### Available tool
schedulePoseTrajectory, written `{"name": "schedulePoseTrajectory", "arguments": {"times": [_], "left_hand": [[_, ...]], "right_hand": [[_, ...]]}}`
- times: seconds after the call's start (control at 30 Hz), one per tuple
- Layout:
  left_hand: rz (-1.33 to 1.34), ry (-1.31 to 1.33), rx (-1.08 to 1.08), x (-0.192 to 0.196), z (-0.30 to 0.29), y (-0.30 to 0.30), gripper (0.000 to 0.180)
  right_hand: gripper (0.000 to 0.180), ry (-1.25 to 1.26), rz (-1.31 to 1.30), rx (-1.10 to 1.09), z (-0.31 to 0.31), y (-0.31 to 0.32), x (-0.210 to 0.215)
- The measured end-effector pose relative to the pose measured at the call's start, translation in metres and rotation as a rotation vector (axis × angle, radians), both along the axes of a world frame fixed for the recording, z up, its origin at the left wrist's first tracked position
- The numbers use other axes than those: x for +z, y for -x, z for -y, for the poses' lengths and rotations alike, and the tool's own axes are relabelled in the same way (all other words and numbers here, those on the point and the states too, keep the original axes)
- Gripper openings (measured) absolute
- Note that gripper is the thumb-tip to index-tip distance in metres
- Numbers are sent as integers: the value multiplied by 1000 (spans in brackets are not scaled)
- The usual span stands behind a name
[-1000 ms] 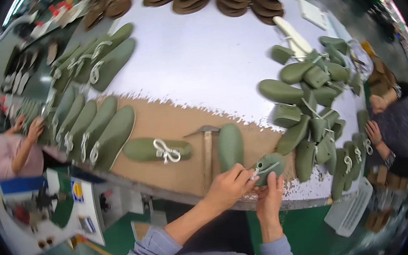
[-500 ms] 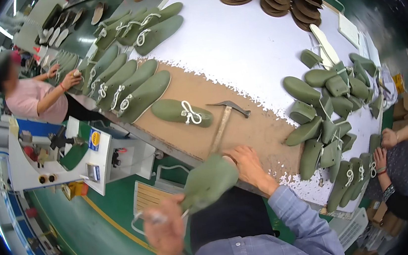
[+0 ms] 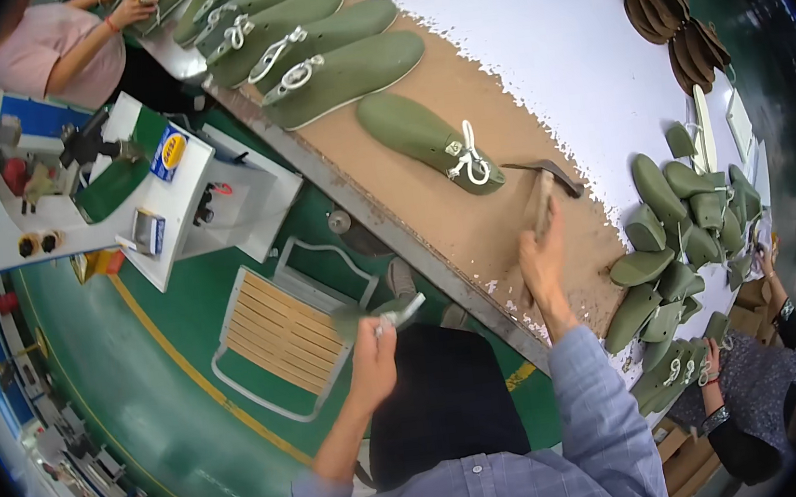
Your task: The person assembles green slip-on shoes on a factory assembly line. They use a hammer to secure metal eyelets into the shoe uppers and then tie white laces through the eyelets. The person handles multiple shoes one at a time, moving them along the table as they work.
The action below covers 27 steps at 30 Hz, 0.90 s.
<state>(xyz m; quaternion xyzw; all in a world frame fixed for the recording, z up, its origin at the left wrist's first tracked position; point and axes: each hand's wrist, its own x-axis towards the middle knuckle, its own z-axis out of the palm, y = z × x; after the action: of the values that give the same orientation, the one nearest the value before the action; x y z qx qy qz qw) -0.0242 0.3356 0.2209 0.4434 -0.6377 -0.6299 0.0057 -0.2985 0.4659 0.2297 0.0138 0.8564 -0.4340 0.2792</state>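
My left hand [image 3: 374, 360] is closed at the left, over my lap and off the table. In it is a green shoe last [image 3: 352, 321] with white cord, blurred and seen nearly end-on, so its full shape is hidden. My right hand [image 3: 544, 257] is wrapped round the wooden handle of a hammer [image 3: 543, 202], whose dark metal head still rests at the board. Left of the hammer head lies another green last [image 3: 413, 133] with a white cord loop at its heel end.
A row of corded lasts [image 3: 351, 77] lines the table's far left. Piled lasts [image 3: 659, 192] cover the right side, near a co-worker [image 3: 753, 395]. Stacked brown insoles [image 3: 659, 12] sit farther back. A slatted chair [image 3: 281, 334] stands left. Another person [image 3: 67, 50] works at far left.
My right hand has left the held last and taken hold of the hammer handle. The last in my left hand has swung from broadside to nearly end-on. The whole view has turned.
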Motion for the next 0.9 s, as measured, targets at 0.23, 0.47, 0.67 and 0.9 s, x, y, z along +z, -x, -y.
{"name": "schedulePoseTrajectory", "arguments": {"times": [0.23, 0.47, 0.67, 0.9], "left_hand": [[-235, -164, 106, -56, -46, 48, 24], [-80, 69, 15, -85, -77, 55, 30], [-110, 198, 40, -89, -83, 58, 27], [-168, 283, 84, -93, -83, 49, 25]], "right_hand": [[55, 3, -217, 272, -120, -109, 29], [43, 62, -509, 457, -104, -141, 39], [23, 186, -622, 478, -97, -141, 48], [13, -21, -553, 492, -92, -138, 8]]}}
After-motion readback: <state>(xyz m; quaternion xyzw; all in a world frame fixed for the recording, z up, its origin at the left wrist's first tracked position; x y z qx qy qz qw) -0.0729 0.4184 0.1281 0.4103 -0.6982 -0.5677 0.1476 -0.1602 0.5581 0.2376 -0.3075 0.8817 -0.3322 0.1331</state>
